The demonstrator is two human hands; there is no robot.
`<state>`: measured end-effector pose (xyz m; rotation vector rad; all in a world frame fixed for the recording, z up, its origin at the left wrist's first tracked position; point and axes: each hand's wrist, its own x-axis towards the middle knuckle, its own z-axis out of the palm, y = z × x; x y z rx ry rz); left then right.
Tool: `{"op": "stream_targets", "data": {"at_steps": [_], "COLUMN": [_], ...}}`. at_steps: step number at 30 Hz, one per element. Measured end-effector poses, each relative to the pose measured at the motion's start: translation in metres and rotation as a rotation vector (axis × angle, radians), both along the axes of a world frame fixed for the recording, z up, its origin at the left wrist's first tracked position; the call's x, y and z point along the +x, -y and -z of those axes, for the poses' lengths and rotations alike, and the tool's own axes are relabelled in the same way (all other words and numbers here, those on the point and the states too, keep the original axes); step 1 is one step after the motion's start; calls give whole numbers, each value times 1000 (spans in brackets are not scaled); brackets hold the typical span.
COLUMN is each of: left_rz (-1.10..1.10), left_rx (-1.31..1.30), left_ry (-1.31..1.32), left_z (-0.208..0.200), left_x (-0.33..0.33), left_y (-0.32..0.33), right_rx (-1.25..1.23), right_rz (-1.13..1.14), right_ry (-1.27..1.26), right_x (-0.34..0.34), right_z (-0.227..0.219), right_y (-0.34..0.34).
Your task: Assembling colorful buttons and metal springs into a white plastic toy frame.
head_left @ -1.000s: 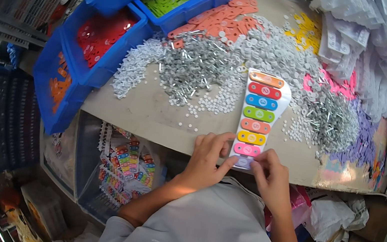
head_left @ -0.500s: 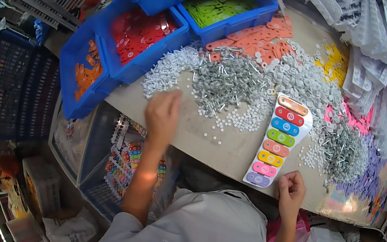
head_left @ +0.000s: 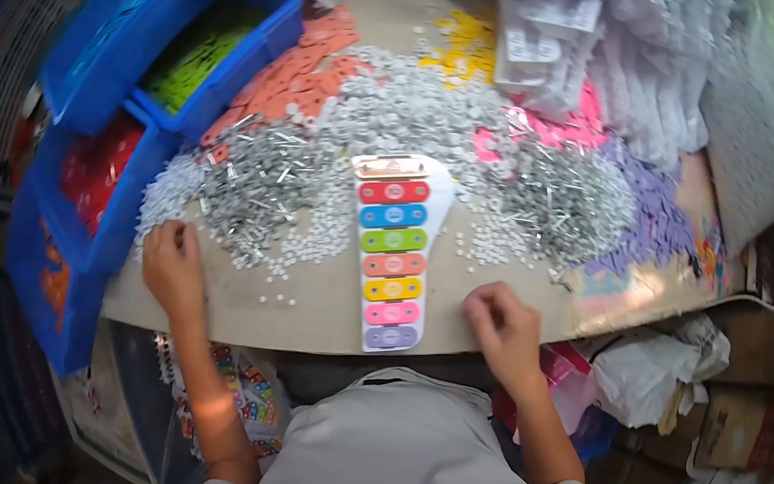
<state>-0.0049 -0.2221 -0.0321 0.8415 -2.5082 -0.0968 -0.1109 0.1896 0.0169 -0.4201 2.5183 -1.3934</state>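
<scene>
At the front edge of the table (head_left: 230, 303) lies the toy xylophone (head_left: 394, 263); one careless nudge could tip it off. The left hand (head_left: 172, 267) curls by white pegs (head_left: 170, 192), the right hand (head_left: 505, 330) half-curls; whether either pinches anything, I can't tell.

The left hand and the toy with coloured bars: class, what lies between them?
In the head view, silver pins and small white discs lie between the left hand and the toy, with tabletop showing lower down.
</scene>
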Motion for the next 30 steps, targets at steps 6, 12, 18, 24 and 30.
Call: {"op": "stream_targets", "data": {"at_steps": [6, 12, 18, 24, 30], "left_rz": [4, 69, 211, 376, 246], "left_rx": [74, 536, 668, 643, 929], "left_ry": [-106, -399, -419, -271, -406], "left_z": [1, -22, -36, -39, -31], "left_x": [-5, 3, -1, -9, -8], "left_y": [-8, -43, -90, -109, -120], "right_rx": [246, 345, 325, 266, 316], "right_rz": [387, 424, 405, 495, 482], "right_ry": [-280, -372, -372, -259, -369], "right_x": [-48, -62, -68, -73, -71], "right_z": [0, 11, 11, 18, 28], "right_y": [-75, -116, -94, -93, -93]}}
